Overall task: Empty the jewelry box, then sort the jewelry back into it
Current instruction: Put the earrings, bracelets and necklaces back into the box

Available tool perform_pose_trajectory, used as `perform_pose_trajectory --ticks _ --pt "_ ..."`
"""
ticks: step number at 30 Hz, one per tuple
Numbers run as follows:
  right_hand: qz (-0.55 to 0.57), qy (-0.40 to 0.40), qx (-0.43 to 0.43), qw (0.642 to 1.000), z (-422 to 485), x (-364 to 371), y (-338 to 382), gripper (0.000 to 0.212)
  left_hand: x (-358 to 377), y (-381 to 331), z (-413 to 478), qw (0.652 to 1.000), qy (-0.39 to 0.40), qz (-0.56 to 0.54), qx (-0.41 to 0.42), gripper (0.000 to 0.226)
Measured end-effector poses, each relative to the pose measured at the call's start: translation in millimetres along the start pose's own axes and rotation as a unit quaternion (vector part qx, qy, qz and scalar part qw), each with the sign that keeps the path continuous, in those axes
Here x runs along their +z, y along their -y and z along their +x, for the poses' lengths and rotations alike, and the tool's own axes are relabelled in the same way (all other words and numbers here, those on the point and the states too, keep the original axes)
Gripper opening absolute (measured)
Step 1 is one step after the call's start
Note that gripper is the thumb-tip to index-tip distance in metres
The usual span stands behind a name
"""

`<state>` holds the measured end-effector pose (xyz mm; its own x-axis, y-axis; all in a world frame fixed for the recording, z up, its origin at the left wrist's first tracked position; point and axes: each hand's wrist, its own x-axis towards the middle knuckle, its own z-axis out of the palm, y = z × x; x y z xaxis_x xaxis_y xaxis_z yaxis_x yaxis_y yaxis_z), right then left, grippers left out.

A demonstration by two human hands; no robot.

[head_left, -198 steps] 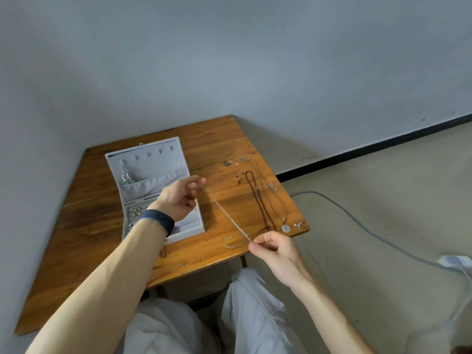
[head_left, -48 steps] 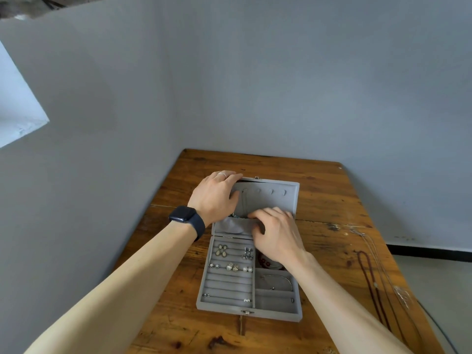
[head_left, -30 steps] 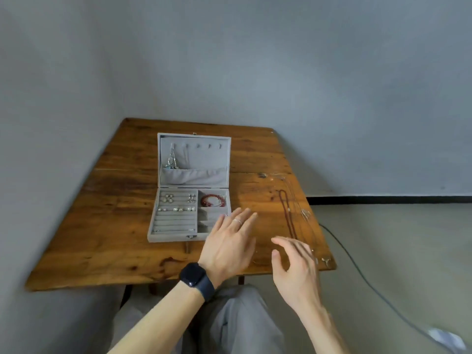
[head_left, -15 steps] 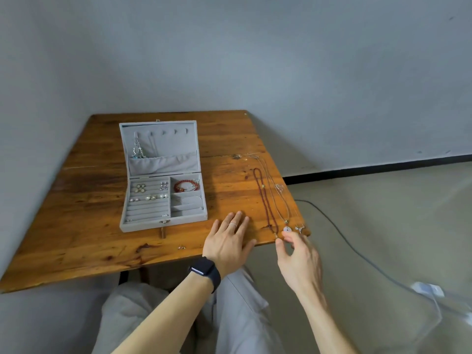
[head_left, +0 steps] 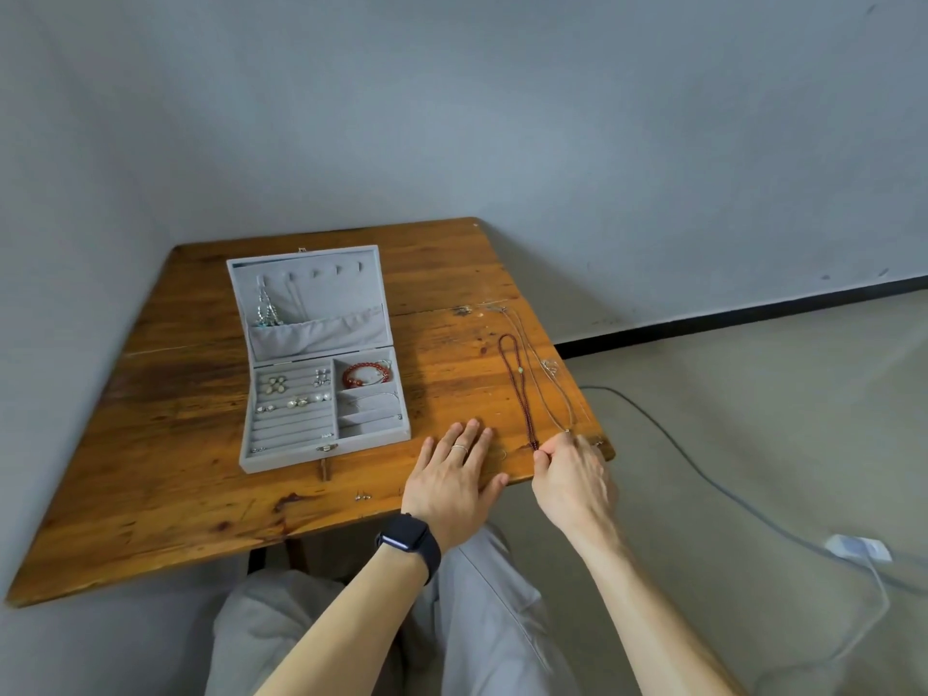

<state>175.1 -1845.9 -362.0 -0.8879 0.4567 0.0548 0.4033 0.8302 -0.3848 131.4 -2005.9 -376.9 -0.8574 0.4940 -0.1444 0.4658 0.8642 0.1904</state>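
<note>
The grey jewelry box [head_left: 281, 447] lies open on the wooden table [head_left: 165, 444]. Earrings [head_left: 294, 394] sit in its ring rolls, a red bead bracelet [head_left: 365, 373] in a right compartment, and a silver piece [head_left: 266, 309] hangs in the lid. A dark red bead necklace [head_left: 517, 389] and thin silver chains [head_left: 552, 389] lie along the table's right side. My left hand [head_left: 454, 482] rests flat on the table near the front edge. My right hand [head_left: 570, 477] is at the near ends of the necklaces, fingertips curled on the table corner; what they pinch is hidden.
Small earrings [head_left: 362, 495] lie loose near the table's front edge, left of my left hand. The table stands in a wall corner. A grey cable [head_left: 703, 474] runs over the floor to a white adapter [head_left: 858, 549] at the right.
Both hands left the box lid and came to the table's front right. In the last half second my right hand reached up to the near ends of the necklaces; my left hand stayed flat.
</note>
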Motion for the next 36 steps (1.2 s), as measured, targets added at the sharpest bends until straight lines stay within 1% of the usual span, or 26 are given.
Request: perform_pose_trajectory --ticks 3,7,11,13,15,18,20,21,23,25,26,27,28,29,31,33,34,36 --pt "-0.033 0.024 -0.002 0.999 -4 -1 3 0.029 -1 1 1 1.000 0.001 0.000 0.002 0.068" --pt "-0.038 0.058 0.033 0.997 -6 -5 7 0.045 -3 1 4 1.000 0.000 0.004 0.004 0.069" --pt "-0.040 0.083 0.024 0.996 -7 -7 9 0.042 -4 1 6 1.000 0.004 -0.002 0.006 0.069" --pt "-0.038 0.093 0.008 0.995 -7 -7 7 0.038 -9 0 7 0.999 0.011 -0.029 0.003 0.068" --pt "0.000 0.099 0.001 0.995 -6 -10 4 0.032 -20 -2 9 0.996 0.003 -0.091 -0.015 0.061" --pt "0.113 0.115 0.025 0.987 4 -23 2 0.020 -43 -8 11 0.981 -0.053 -0.181 -0.051 0.042" --pt "0.191 0.125 0.054 0.972 14 -32 4 0.016 -59 -14 18 0.965 -0.050 -0.245 -0.083 0.034" --pt "0.229 0.130 0.069 0.962 19 -37 6 0.015 -66 -18 23 0.950 -0.026 -0.292 -0.109 0.035" --pt "0.306 0.139 0.099 0.937 29 -45 9 0.014 -81 -27 34 0.907 0.065 -0.380 -0.168 0.046" --pt "0.377 0.153 0.129 0.904 40 -55 14 0.015 -92 -35 44 0.847 0.186 -0.451 -0.209 0.065" --pt "0.413 0.158 0.141 0.886 45 -60 15 0.015 -95 -39 48 0.813 0.231 -0.489 -0.215 0.072" --pt "0.446 0.163 0.149 0.867 50 -64 16 0.014 -96 -42 53 0.783 0.252 -0.525 -0.217 0.074" --pt "0.475 0.168 0.154 0.850 54 -68 16 0.013 -95 -45 59 0.759 0.250 -0.560 -0.220 0.071" --pt "0.500 0.174 0.154 0.834 57 -73 16 0.011 -95 -48 66 0.736 0.229 -0.595 -0.227 0.061" --pt "0.545 0.184 0.145 0.805 59 -80 16 0.010 -96 -52 78 0.685 0.168 -0.665 -0.246 0.035" --pt "0.584 0.190 0.132 0.778 55 -86 16 0.010 -101 -55 87 0.641 0.134 -0.715 -0.246 0.022" --pt "0.600 0.191 0.127 0.766 52 -89 16 0.010 -105 -55 90 0.627 0.126 -0.732 -0.234 0.020" --pt "0.620 0.196 0.123 0.750 45 -91 13 0.011 -113 -55 94 0.613 0.108 -0.754 -0.211 0.020"
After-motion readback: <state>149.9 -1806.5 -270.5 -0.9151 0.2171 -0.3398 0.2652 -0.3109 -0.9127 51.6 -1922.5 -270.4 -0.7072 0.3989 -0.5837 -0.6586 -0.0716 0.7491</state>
